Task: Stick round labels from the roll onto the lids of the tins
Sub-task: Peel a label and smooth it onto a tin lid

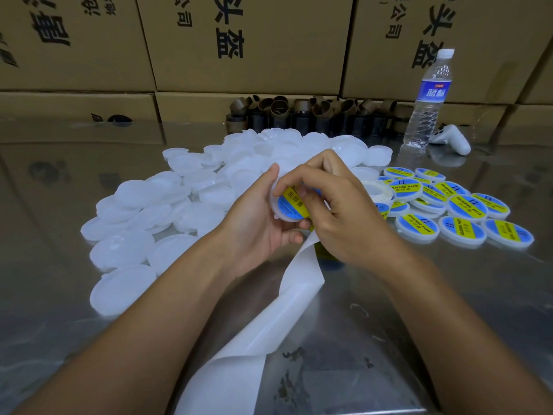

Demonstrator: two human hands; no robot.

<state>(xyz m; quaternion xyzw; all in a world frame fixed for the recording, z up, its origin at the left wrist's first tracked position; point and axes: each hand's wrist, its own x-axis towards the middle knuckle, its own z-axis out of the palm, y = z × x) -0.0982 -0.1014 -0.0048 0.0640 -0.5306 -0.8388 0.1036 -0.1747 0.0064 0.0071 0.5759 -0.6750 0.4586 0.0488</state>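
Step in hand: applying one label (pixel 291 203) to a lid (pixel 277 215) held above the table (pixel 59 295) at frame centre. The left hand (pixel 263 226) grips the lid, fingers curled under it and thumb on its upper edge. The right hand (pixel 338 211) has thumb and forefinger bent onto the label; whether they pinch its edge or only press it flat cannot be told. The next move probably calls for smoothing the label flat and centred, then placing the lid with the labelled lids (pixel 466 208) at right. The roll (pixel 375 191) sits just behind the right hand; its backing strip (pixel 299 280) trails toward the bottom edge. Blank lids (pixel 167 211) are heaped at left. A water bottle (pixel 428 100), cardboard tubes (pixel 314 115) and boxes (pixel 239 40) stand well apart; nothing appears to obstruct.
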